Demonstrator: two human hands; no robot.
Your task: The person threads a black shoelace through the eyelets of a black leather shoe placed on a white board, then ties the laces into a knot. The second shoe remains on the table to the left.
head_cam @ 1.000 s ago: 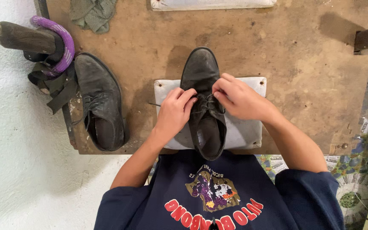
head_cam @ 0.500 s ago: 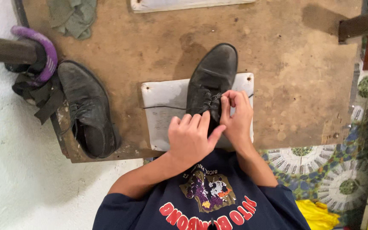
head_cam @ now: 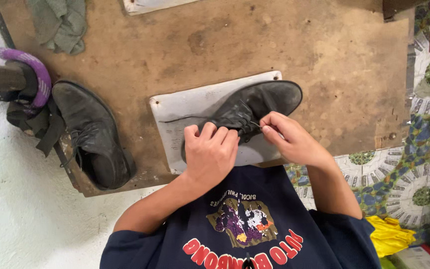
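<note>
Black leather shoe [head_cam: 255, 107] lying on a grey pad [head_cam: 185, 112] near the front edge of the desk [head_cam: 324, 55], toe pointing toward the right edge, a little turned on its side so that the lacing faces the person. Left hand [head_cam: 209, 154] laid over the heel end and the opening of the shoe, fingers curled and pressing down, probably to hold it steady against the pull of the lace; not possible to tell whether anything is pinched under the fingers. Right hand [head_cam: 289, 139] just beside the lacing, thumb and forefinger closed on a thin dark lace end [head_cam: 261, 125], the other fingers loosely bent. One more loose lace [head_cam: 182, 119] running out from the shoe across the pad toward the left edge, lying slack.

Second black shoe [head_cam: 93, 134] standing at the left front corner of the desk, well apart from the hands, laces untied, seemingly put aside there to leave room on the pad. Behind it, at the left edge, a dark bar with a purple wrap [head_cam: 36, 74] and some dark straps [head_cam: 36, 127] hanging below. Green cloth [head_cam: 60, 22] crumpled at the far left corner, touched by no hand. Pale board [head_cam: 155, 5] partly visible at the far edge. Pad likely placed under the shoe to keep it off the rough brown surface.
</note>
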